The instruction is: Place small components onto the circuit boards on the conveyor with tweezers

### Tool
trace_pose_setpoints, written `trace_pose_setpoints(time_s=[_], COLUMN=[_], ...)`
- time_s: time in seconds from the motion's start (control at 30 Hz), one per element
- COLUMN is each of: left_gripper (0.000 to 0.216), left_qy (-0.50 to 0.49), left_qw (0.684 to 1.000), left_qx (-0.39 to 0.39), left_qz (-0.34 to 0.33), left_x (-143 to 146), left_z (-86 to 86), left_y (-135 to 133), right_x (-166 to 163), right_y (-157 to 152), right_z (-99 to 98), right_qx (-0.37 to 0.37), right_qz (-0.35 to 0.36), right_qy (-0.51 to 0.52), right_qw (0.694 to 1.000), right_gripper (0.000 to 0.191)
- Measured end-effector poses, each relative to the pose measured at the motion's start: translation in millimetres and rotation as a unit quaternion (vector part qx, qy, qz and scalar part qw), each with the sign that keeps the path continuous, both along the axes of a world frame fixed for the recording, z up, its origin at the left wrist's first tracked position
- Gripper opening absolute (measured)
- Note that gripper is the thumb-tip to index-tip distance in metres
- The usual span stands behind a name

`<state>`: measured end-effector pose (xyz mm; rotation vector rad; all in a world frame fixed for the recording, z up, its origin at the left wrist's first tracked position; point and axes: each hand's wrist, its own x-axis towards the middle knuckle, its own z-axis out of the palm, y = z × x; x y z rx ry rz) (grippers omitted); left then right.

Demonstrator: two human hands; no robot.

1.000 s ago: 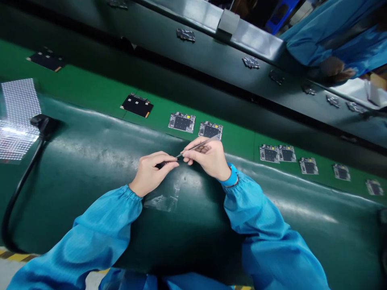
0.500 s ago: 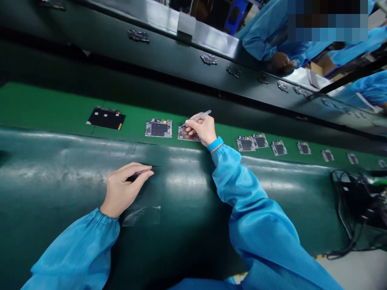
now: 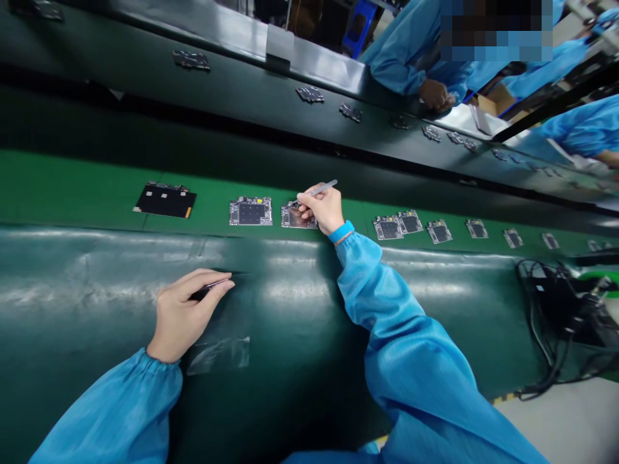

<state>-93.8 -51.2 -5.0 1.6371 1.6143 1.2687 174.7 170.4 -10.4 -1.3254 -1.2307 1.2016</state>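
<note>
My right hand (image 3: 323, 207) is closed around grey tweezers (image 3: 323, 188), which slant down to the left over a circuit board (image 3: 291, 216). A shiny, coppery surface covers much of that board, and my fingers hide part of it. Lower left, my left hand (image 3: 191, 312) pinches a slim, dark pointed tool (image 3: 215, 283) that looks like tweezers, its tip pointing right over the dark green mat (image 3: 300, 322). Below that hand lies a clear plastic sheet (image 3: 222, 356). Another circuit board (image 3: 251, 212) with a yellow square lies left of the one under my right hand.
A black panel (image 3: 165, 201) lies on the green strip (image 3: 72, 187) at left. Several circuit boards (image 3: 388, 227) line it to the right. More boards (image 3: 310, 95) sit on the raised ledge behind. Cables and a black device (image 3: 556, 293) are at right. A co-worker's hand (image 3: 435, 95) is across.
The whole view has shifted slightly. My left hand has drawn a little to the left with its pointed tool. My right hand stays at the same board, still gripping the tweezers.
</note>
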Motion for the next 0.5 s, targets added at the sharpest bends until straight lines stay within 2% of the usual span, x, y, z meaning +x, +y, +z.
trace_pose_setpoints(time_s=[0.5], left_gripper=[0.012], left_qy=[0.017], left_qw=[1.0], left_qx=[-0.007], left_qz=[0.006], left_x=[-1], left_z=[-0.1], left_y=[0], right_x=[19], right_y=[-7], right_z=[-4.0], right_qx=[0.034], right_qz=[0.016], right_qy=[-0.014], right_qw=[0.999], right_gripper=[0.033])
